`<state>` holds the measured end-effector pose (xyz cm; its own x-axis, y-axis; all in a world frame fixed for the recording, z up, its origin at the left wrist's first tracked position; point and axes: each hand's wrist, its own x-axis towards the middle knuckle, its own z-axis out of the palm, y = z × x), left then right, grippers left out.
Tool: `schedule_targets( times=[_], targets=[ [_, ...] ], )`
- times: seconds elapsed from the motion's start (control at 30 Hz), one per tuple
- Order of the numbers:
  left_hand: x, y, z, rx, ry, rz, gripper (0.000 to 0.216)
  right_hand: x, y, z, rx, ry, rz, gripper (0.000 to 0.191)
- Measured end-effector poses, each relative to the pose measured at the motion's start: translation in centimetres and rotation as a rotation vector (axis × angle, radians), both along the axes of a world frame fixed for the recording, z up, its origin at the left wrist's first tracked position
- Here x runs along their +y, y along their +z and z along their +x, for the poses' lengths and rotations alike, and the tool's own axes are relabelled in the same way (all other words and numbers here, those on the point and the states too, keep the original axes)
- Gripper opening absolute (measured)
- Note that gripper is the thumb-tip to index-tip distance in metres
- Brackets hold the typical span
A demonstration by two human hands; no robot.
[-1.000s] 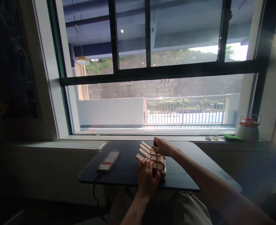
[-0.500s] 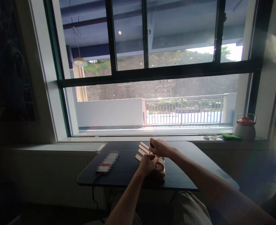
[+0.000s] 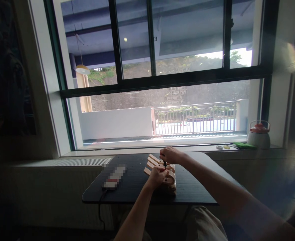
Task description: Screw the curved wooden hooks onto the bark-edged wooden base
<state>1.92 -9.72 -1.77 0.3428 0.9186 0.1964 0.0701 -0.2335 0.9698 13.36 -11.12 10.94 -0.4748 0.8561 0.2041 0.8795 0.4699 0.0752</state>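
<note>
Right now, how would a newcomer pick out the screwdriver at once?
Below the window stands a black table with pale, curved wooden pieces on it. The screwdriver stands over the nearest one, its top in the right hand: thin, dark and upright, unlike the pale wood around it.

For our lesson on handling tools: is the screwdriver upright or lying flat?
Upright: the screwdriver runs from the right hand down toward the curved wood.

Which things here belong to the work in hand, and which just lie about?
In use:
screwdriver, in the right hand, left hand at its shaft
wooden strips with curled ends
block beneath

Lying about:
blurred-out object with a cord, on the table
jug, green item and two rings, on the windowsill
</note>
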Motion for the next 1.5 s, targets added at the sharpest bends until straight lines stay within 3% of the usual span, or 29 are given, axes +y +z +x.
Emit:
schedule_targets(
  times=[0.3,0.57,0.77,0.97,1.2,1.5],
  targets=[
    [-0.2,0.0,-0.2,-0.046,-0.023,-0.029,0.039,0.3,1.8,0.0,-0.045,-0.023,-0.073,0.030],
    [-0.3,0.2,-0.5,-0.023,-0.029,-0.001,0.031,0.3,0.9,-0.3,-0.054,-0.045,-0.037,0.040],
    [-0.1,0.0,-0.6,-0.026,-0.068,0.001,0.036,0.4,1.4,-0.1,-0.053,0.012,-0.019,0.028],
    [-0.2,0.0,-0.5,-0.014,-0.079,0.007,0.035,0.1,0.5,-0.4,-0.060,-0.028,0.017,0.034],
    [-0.6,0.5,-0.6,0.011,-0.078,0.026,0.032,0.1,1.4,-0.8,-0.103,-0.015,-0.014,0.028],
    [0.0,0.0,-0.4,0.066,-0.055,0.047,0.029,0.3,-0.7,-0.1,-0.083,-0.099,0.021,0.034]
  ],
)
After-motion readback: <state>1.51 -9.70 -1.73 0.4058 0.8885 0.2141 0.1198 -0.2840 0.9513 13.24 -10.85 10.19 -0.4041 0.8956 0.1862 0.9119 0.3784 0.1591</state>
